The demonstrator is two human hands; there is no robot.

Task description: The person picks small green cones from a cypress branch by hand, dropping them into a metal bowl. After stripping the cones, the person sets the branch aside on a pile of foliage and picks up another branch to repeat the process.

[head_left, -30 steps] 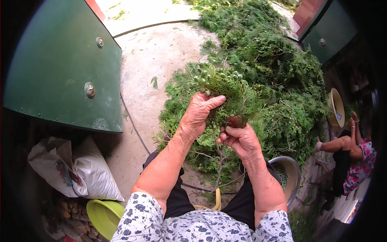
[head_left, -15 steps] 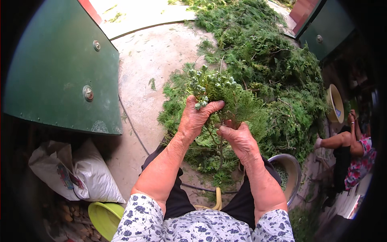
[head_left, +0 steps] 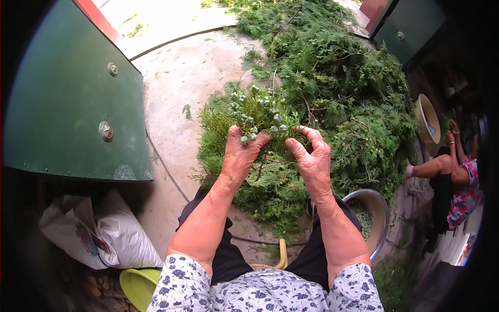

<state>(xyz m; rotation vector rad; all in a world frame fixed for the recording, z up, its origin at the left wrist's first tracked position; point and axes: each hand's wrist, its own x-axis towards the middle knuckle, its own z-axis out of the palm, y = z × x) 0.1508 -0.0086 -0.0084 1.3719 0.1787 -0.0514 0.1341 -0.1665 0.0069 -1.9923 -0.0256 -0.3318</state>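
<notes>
My left hand point(head_left: 240, 153) is closed around a green conifer sprig point(head_left: 254, 112) bearing several pale green, knobbly cones, its thumb pressed against the stems below them. To the right of the sprig is my right hand point(head_left: 313, 156), thumb and forefinger apart at the edge of the foliage; its other fingers are partly hidden. Beneath both hands, cut conifer branches point(head_left: 270, 192) lie between my knees. Near my right knee a metal basin point(head_left: 385, 223) holds many small pale green cones point(head_left: 364, 221).
A big heap of conifer branches point(head_left: 338, 99) spreads ahead and right. Left stand a green metal door point(head_left: 73, 104), white sacks point(head_left: 125, 234) and a yellow-green basin point(head_left: 138, 286). A dark cable point(head_left: 169, 169) crosses the floor. Far right, a person point(head_left: 462, 192) sits near a yellowish basin point(head_left: 420, 117).
My right hand has moved up, and its thumb and forefinger have parted. The sprig in my left hand has shifted slightly left and turned, showing more of its cones.
</notes>
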